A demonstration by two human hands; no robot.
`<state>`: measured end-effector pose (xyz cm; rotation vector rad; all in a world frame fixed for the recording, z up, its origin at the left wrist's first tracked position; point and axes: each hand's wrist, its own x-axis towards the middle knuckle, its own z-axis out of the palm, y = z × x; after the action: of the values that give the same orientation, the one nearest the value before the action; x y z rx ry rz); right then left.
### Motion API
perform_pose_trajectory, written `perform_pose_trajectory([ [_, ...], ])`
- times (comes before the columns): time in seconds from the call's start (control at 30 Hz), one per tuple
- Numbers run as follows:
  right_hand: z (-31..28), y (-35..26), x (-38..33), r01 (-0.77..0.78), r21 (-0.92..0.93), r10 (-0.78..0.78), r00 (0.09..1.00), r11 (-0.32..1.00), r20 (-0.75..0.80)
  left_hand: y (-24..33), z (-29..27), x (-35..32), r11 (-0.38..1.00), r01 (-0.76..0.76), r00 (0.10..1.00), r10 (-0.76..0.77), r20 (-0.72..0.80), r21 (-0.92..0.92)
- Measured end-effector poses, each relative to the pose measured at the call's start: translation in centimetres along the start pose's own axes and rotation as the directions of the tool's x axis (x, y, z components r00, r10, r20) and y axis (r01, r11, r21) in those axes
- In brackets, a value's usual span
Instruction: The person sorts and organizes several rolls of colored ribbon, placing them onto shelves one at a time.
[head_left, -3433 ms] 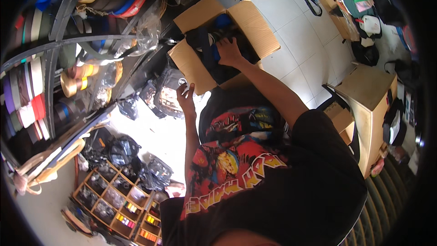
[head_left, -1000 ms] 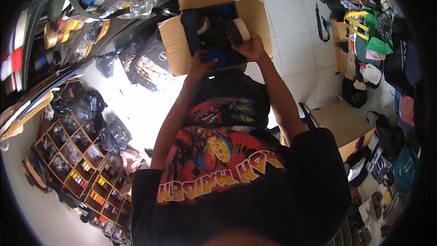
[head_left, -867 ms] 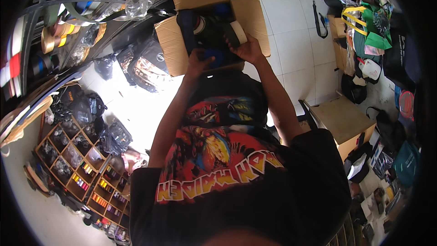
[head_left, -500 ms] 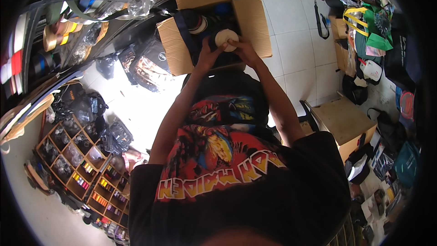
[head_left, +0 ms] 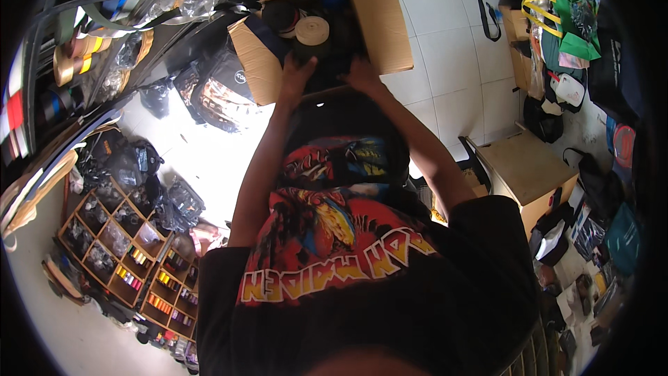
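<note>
An opened cardboard box [head_left: 381, 28] stands in front of me, with its flaps folded out. Inside it, a cream roll of webbing [head_left: 312, 30] lies flat side up on top of dark contents, beside a dark roll [head_left: 280, 18] at the left. My left hand [head_left: 298, 75] reaches over the box's near side, just below the cream roll, thumb toward the middle. Across from it, my right hand [head_left: 363, 75] dips in at the near right corner. Neither hand touches the cream roll. Shadow and dark material hide the fingers of both hands, so any grip is unclear.
Strap rolls [head_left: 82, 54] fill a rack at the left. Black bags [head_left: 226, 90] lie on the floor left of the box. A wooden compartment shelf [head_left: 111, 237] holds thread spools. A box-shaped cabinet [head_left: 525, 167] and piled bags stand at the right.
The cream roll, held between both hands before, has been let go and now lies in the box farther left and away from me. My hands have moved apart toward the near side.
</note>
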<state>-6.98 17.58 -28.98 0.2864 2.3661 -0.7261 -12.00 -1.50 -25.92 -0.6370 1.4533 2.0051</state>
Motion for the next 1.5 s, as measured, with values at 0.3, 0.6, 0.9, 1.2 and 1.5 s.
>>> perform_pose_trajectory([
  [0.3, 0.5, 0.4, 3.6, -0.105, 0.224, 0.059, 0.977, 0.969, 0.203, -3.0, -4.0, -0.7, 0.838, -0.308, 0.948, 0.227, 0.225, 0.451],
  [0.6, 1.9, 0.6, 3.3, -0.167, 0.275, 0.143, 0.984, 0.947, 0.107, -3.5, -5.6, -0.9, 0.907, -0.194, 0.975, 0.136, 0.174, 0.374],
  [0.9, -0.1, -0.6, 2.4, -0.25, 0.45, 0.182, 0.965, 0.857, 0.19, -2.1, -2.7, -2.5, 0.011, -0.413, 0.885, 0.24, 0.398, 0.911],
  [1.2, 1.7, -2.1, 4.9, -0.281, 0.286, 0.15, 0.902, 0.916, 0.406, -0.4, -3.7, -2.4, -0.336, -0.521, 0.786, 0.169, 0.594, 0.785],
  [1.5, 3.8, -1.7, 5.5, -0.187, 0.244, 0.121, 0.958, 0.952, 0.261, -1.4, -5.0, -1.4, -0.328, -0.502, 0.812, 0.139, 0.567, 0.8],
])
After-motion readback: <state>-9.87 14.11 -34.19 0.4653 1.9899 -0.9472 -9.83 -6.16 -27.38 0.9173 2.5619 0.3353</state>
